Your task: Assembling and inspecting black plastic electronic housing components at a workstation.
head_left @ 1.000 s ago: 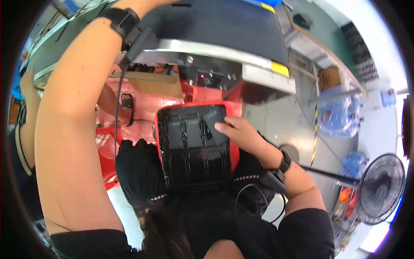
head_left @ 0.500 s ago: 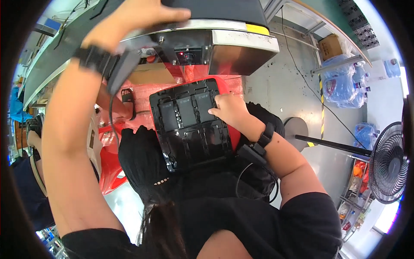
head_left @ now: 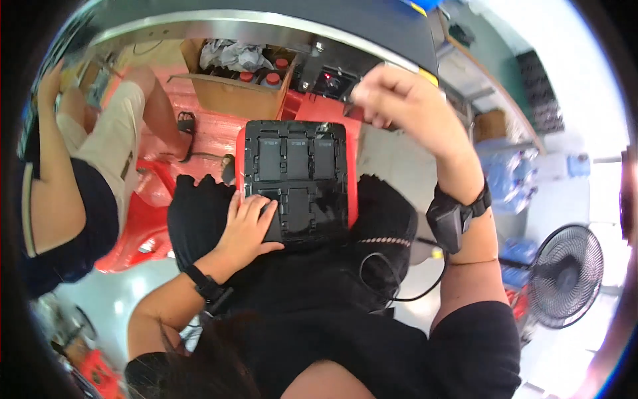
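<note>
A black moulded tray (head_left: 297,176) with several rectangular pockets lies on a red tray (head_left: 352,179) across my lap. My left hand (head_left: 249,225) grips the black tray's near left corner, fingers spread over its top. My right hand (head_left: 397,98) is raised above and to the right of the tray, close to the steel edge of a machine (head_left: 266,20). Its fingers are curled shut and I see nothing in them. Both wrists wear black bands.
Another person (head_left: 80,179) in beige shorts sits at my left on a red stool (head_left: 143,226). A cardboard box (head_left: 232,83) holding red-capped bottles stands beyond the tray. A floor fan (head_left: 565,272) and packs of water bottles (head_left: 512,179) are at right. A black cable (head_left: 392,279) crosses my lap.
My left arm came down from the machine onto the tray's near left corner. My right hand left the tray and rose toward the machine's edge. The view tilted down.
</note>
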Action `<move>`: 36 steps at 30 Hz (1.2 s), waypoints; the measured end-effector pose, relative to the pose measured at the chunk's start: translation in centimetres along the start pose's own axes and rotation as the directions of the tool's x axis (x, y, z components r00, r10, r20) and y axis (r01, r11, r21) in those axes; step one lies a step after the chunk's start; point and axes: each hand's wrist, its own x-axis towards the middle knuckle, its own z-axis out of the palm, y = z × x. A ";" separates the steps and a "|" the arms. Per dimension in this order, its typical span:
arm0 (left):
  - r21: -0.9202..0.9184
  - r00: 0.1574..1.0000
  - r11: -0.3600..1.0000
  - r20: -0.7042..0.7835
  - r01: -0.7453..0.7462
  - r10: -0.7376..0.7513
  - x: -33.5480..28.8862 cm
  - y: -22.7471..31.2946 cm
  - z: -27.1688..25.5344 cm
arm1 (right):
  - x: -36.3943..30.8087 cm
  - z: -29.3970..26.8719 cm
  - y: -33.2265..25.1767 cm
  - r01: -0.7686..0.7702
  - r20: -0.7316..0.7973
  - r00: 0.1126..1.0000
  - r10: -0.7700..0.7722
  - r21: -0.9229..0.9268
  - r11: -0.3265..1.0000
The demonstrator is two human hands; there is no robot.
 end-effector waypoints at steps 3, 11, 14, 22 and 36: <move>0.016 0.998 1.000 -0.057 0.009 -0.008 -0.7 -0.9 0.7 | 5.9 -2.2 -2.2 0.103 -0.164 0.982 -0.098 0.025 0.994; 0.002 0.999 1.000 -0.038 -0.029 0.029 -0.8 -1.4 0.6 | 21.0 -3.4 -2.4 -0.451 -0.492 0.838 0.234 -0.386 0.805; -0.028 0.999 0.999 -0.020 -0.042 0.041 -0.4 -1.8 0.7 | 22.8 -4.7 0.3 -0.533 -0.526 0.807 0.268 -0.457 0.712; -0.088 0.995 0.993 -0.078 -0.073 0.066 0.5 -2.9 1.1 | 14.2 -2.9 -1.2 0.138 -0.222 0.971 -0.086 0.230 0.963; -0.031 0.999 0.999 -0.048 0.014 -0.015 -0.1 0.4 1.6 | -7.8 16.6 12.6 -0.237 0.069 0.936 0.344 -0.598 0.766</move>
